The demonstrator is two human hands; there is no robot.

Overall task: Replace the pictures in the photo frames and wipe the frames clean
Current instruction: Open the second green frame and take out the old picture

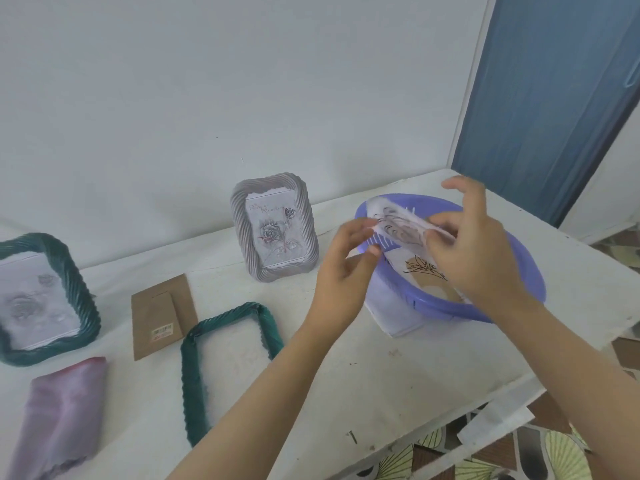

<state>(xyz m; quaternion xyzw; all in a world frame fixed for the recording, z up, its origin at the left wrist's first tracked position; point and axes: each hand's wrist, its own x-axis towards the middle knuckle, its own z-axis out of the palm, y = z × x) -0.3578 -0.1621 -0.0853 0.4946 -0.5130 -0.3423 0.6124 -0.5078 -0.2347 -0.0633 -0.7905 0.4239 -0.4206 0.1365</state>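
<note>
Over the purple basin (pixel 519 299), my left hand (pixel 346 268) and my right hand (pixel 474 251) each pinch one end of a picture card (pixel 398 225) with a dark printed pattern. More pictures (pixel 422 271) lie in the basin. An empty green frame (pixel 194 372) lies flat near the table's front. To its left lies its brown backing board (pixel 159 317). A grey frame (pixel 273 226) with a rose picture stands against the wall. Another green frame (pixel 45 299) with a picture lies at the far left. A pink cloth (pixel 59 417) lies at the front left.
The white table (pixel 381 375) ends at a front edge on the right, over a patterned floor (pixel 485 455). A small screw (pixel 352 436) lies near that edge. A blue door (pixel 547 98) stands behind the basin.
</note>
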